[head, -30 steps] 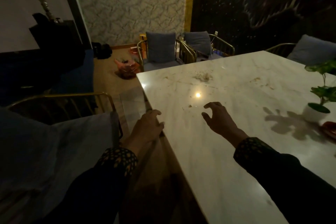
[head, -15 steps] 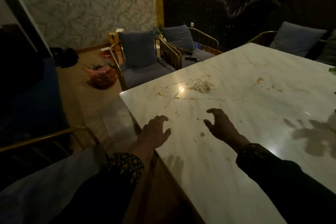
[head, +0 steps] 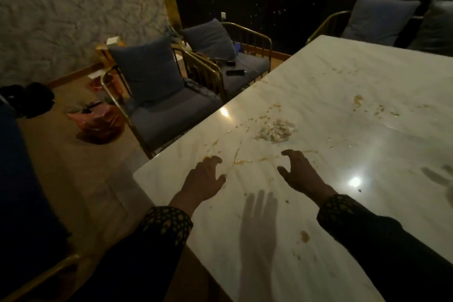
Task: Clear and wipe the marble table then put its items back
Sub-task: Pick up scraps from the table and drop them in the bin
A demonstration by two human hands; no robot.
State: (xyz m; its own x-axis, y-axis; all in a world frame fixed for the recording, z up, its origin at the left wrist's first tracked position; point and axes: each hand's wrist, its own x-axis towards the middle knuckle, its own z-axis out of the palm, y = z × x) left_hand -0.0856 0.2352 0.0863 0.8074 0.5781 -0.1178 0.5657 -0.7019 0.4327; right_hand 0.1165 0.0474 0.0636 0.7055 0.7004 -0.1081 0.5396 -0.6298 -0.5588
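The white marble table (head: 343, 86) fills the right half of the head view, streaked with orange-brown spills and crumbs. A crumpled white tissue (head: 275, 130) lies on it just beyond my hands. My left hand (head: 204, 180) hovers over the table's near-left corner, fingers loosely curled, holding nothing. My right hand (head: 299, 174) hovers a little short of the tissue, fingers and thumb spread and curved, empty. Both hands cast shadows on the marble.
Two blue cushioned chairs with gold frames, the nearer chair (head: 159, 95) and the farther chair (head: 228, 56), stand at the table's far-left end; small dark objects lie on the farther seat. A red plastic bag (head: 98, 122) sits on the floor. Another cushioned chair (head: 382, 19) stands behind the table.
The view has swung left and closer; the potted plant has left the frame. My left hand moved from the table edge out over the marble, and both hands advanced toward the tissue.
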